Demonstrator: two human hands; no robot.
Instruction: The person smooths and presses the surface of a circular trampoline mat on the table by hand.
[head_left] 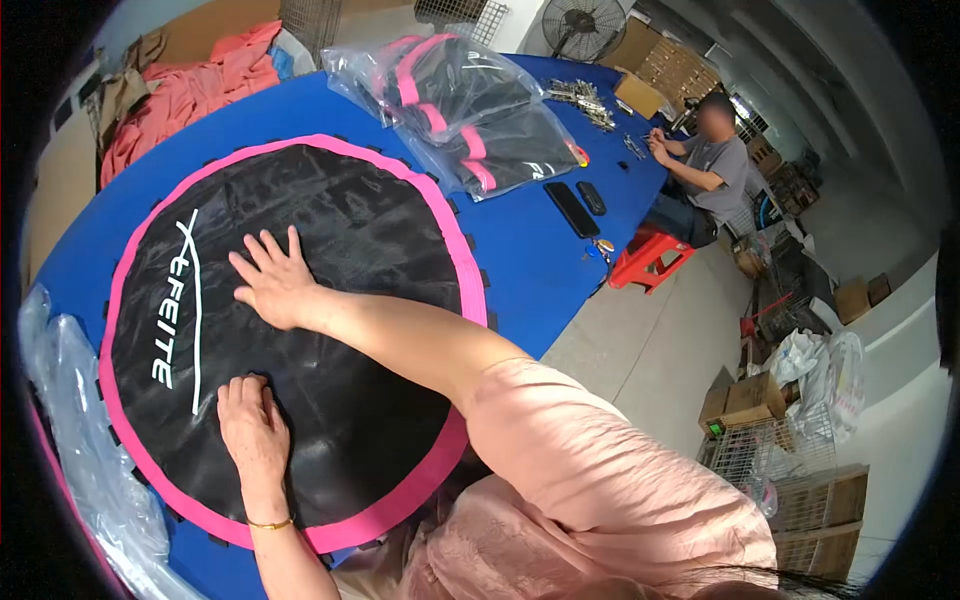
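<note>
A round black mat (370,240) with a pink border and white lettering lies flat on the blue table (560,290). Small dark tabs stick out around its rim. My right hand (277,280) rests on the mat's upper middle, palm down with fingers spread, holding nothing. Lower on the mat, beside the end of the white line, is my left hand (254,425), palm down. Its fingers are bent and close together, and what may be under them is hidden.
Plastic-wrapped black and pink pieces (470,110) lie beyond the mat, near a black phone (571,209), keys (603,246) and metal parts (582,100). Clear plastic (85,430) lies at the left. A person (712,165) sits on a red stool (650,262) at the far right edge.
</note>
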